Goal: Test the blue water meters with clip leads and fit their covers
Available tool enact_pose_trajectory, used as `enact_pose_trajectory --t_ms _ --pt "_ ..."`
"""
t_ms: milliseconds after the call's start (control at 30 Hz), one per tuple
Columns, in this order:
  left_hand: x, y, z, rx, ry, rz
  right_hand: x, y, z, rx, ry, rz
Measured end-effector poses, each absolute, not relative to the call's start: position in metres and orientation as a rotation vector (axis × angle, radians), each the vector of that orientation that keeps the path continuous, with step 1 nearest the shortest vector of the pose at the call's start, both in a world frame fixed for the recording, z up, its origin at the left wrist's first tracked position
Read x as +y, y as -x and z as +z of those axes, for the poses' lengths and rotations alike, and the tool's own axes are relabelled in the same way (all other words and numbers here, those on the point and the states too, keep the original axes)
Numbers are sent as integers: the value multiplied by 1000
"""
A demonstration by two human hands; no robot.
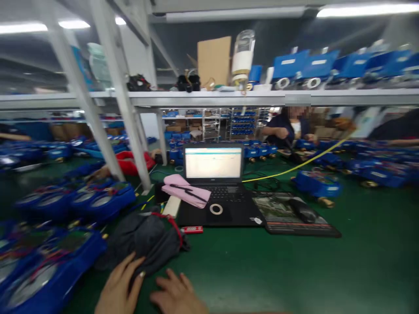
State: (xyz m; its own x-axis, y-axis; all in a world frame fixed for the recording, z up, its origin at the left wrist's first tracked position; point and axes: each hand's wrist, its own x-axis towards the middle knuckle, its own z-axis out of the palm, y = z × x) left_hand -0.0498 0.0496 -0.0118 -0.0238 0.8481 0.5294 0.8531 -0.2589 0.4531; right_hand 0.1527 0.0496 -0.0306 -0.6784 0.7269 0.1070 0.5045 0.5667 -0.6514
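Observation:
A crumpled dark grey cloth item with red trim (pixel 144 240) lies on the green table; its exact kind cannot be made out. My left hand (pixel 119 288) rests at its near edge, fingers spread and touching the fabric, with no grip on it visible. Just to the right, my right hand (pixel 178 294) is held low over the table, fingers apart and holding nothing. Beyond the cloth stands an open laptop (pixel 225 213) with a lit screen. A pink pouch with a black strap (pixel 186 192) lies across its left side. A small red-and-white object (pixel 192 230) sits by the laptop's front edge.
Blue meter-like units (pixel 49 270) crowd the left side. A mouse (pixel 303 210) sits on a mouse pad (pixel 317 230), near another blue unit (pixel 317 183). A yellow cable (pixel 294 168) runs rightward. Overhead is a loaded shelf (pixel 209 99). A co-worker (pixel 278 126) sits opposite.

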Motion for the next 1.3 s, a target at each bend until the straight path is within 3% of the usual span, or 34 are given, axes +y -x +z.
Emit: enact_pose_trajectory --t_ms 167,300,533,733,1000,1300 --pt "32 31 0 -2072 2165 -1130 65 -159 40 -2300 871 757" --pt "20 19 9 -2094 2293 -1135 109 -113 64 -2332 956 670" --pt "11 18 10 -2033 2509 -1233 187 -17 61 -2509 1359 511" --pt "13 22 2 -2024 2499 -1382 205 11 46 -2632 1605 461" --pt "12 23 -1 -1963 2480 -1492 215 9 55 -2481 1648 650" --pt "-5 36 29 -1852 2293 -1455 216 -39 78 -1871 1311 1163"
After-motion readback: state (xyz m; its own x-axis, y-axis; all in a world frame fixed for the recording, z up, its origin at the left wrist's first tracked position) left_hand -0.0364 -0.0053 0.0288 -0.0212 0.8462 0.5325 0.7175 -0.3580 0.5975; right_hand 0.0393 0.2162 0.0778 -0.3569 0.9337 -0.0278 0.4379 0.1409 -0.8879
